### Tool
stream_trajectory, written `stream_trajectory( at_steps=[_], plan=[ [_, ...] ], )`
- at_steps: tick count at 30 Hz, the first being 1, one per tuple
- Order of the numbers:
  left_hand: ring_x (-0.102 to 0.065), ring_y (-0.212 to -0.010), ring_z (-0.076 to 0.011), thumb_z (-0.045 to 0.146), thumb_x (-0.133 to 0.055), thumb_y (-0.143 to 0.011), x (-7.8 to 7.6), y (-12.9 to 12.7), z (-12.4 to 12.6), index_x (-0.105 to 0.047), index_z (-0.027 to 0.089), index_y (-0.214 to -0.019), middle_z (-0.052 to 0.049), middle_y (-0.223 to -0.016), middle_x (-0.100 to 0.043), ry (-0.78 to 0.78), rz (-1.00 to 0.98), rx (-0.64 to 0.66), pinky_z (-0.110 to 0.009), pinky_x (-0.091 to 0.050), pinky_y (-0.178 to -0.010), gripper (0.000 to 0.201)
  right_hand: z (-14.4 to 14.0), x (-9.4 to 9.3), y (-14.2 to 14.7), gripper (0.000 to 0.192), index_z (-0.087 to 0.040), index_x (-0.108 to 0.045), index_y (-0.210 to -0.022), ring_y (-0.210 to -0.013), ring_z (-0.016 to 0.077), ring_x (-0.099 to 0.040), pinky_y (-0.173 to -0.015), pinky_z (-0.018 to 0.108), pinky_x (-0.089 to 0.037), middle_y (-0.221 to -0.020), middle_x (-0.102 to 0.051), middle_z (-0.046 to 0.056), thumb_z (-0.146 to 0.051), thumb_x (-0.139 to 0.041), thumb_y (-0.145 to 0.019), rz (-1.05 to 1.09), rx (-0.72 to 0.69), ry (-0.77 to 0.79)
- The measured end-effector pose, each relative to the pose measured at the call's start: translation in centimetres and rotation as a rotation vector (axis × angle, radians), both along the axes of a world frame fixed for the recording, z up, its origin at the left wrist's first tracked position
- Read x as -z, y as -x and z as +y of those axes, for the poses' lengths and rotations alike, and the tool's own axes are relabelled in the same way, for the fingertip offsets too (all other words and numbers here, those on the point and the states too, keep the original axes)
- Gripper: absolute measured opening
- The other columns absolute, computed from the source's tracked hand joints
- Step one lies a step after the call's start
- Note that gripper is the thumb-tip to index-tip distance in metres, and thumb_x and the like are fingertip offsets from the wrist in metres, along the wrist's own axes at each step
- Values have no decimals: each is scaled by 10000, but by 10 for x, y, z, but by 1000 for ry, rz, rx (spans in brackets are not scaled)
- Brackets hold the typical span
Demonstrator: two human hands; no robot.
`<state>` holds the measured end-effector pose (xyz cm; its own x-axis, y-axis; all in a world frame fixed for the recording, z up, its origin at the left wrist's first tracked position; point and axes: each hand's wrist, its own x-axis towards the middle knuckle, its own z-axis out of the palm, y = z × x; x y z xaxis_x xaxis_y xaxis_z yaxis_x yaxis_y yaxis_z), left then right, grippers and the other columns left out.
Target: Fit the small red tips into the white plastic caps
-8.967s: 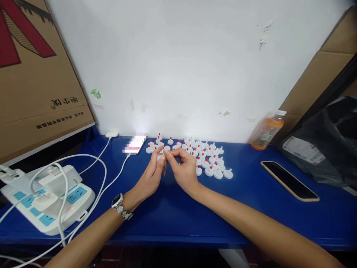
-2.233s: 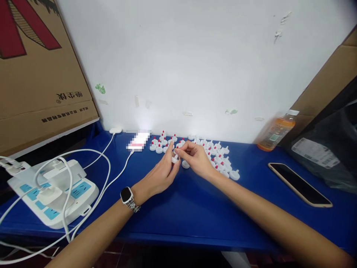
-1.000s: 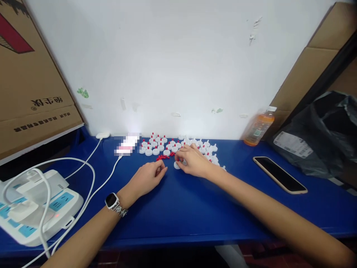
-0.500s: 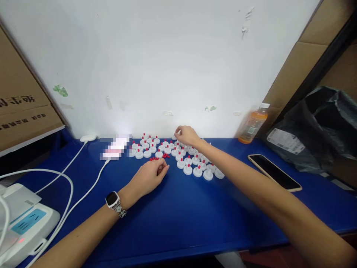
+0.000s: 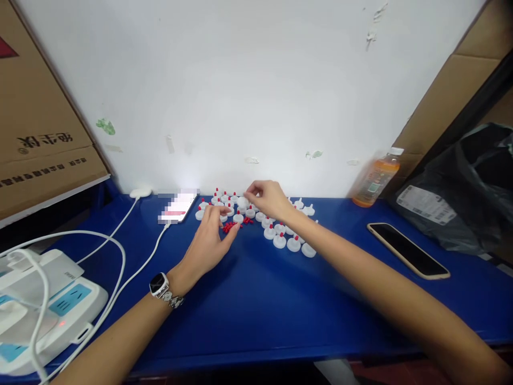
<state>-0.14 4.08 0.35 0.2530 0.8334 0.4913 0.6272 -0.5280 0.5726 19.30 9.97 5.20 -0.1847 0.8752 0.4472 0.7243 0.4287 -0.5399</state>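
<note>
One cap (image 5: 242, 203) hangs pinched in my right hand (image 5: 270, 199) among other caps (image 5: 279, 241) on the desk (image 5: 256, 310), seen from afar, while my left hand (image 5: 206, 238), fingers parted, is beside red tips (image 5: 229, 228); a low sweep, I judge, could topple caps or scatter tips.

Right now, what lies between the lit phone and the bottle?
Head view: white caps, many red-tipped, loose red bits, the left hand and right hand.
</note>
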Motion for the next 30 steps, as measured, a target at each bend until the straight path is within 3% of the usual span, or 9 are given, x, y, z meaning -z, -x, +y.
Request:
stream_trajectory(
  at_steps=[2, 5, 9, 13, 18, 21, 24, 27, 30],
  plan=[
    [-585, -917, -190, 439, -570, -944, -1, 2, -2, -450, 209, -1338, -102, -1243, -549, -32, 22, 13, -317, -483, -740, 472, -26, 5, 7, 165, -173, -716, -834, -674, 132, -617, -663, 250, -433, -755, -725, 9, -298, -619, -880, 109, -163, 85],
    [-595, -930, -205, 432, -467, -1002, 1, 7, -6, -502, 234, -1299, -72, -1149, -610, 43, 130, 124, -341, -482, -782, 359, -44, 15, 11, 211, -166, -716, -822, -677, 132, -610, -653, 252, -420, -748, -722, 14, -309, -587, -908, 115, -253, 167],
    [-591, -920, -220, 454, -365, -1034, 8, 15, -10, -571, 209, -1079, -57, -1005, -622, 138, 207, 140, -362, -466, -804, 323, -37, 25, 3, 224, -180, -720, -849, -820, 195, -630, -841, 353, -384, -828, -744, 46, -256, -528, -936, -260, -101, 59],
    [-577, -906, -224, 481, -364, -1025, 12, 17, -11, -562, 222, -1051, -50, -987, -610, 186, 248, 161, -367, -457, -801, 327, -26, 32, -2, 160, -150, -717, -897, -1014, 291, -593, -931, 432, -311, -954, -741, 132, -219, -573, -900, -650, 7, -15],
    [-567, -889, -227, 500, -353, -1022, 11, 15, -11, -539, 233, -1025, -39, -959, -594, 213, 259, 156, -362, -439, -774, 325, -23, 36, 5, 206, -131, -706, -870, -976, 288, -598, -933, 438, -319, -927, -734, 152, -152, -506, -917, -735, 0, -56],
    [-562, -872, -220, 504, -317, -1032, 9, 14, -14, -503, 230, -997, -32, -936, -581, 217, 244, 165, -362, -437, -775, 333, -30, 33, 6, 146, -153, -692, -848, -984, 280, -598, -921, 433, -350, -929, -731, 125, -162, -552, -890, -574, -13, -101],
    [-569, -828, -210, 512, -285, -1039, 8, 11, -18, -469, 227, -1008, -21, -900, -572, 241, 199, 158, -356, -440, -753, 340, -45, 31, 7, 82, -175, -677, -856, -874, 212, -628, -817, 351, -429, -877, -725, 65, -184, -596, -858, -152, -54, -25],
    [-577, -799, -203, 504, -270, -1044, 9, 5, -24, -456, 224, -1018, -20, -893, -569, 243, 179, 161, -348, -446, -727, 337, -62, 35, 11, 142, -177, -679, -964, -707, 145, -618, -674, 276, -452, -797, -709, 14, -213, -618, -841, 299, -121, 100],
    [-588, -801, -204, 483, -266, -1049, 9, 0, -30, -457, 222, -1027, -27, -907, -572, 208, 192, 183, -344, -451, -713, 324, -74, 44, 16, 176, -175, -712, -948, -669, 140, -607, -638, 270, -456, -763, -706, 16, -298, -660, -833, 545, -146, 138]
  ],
)
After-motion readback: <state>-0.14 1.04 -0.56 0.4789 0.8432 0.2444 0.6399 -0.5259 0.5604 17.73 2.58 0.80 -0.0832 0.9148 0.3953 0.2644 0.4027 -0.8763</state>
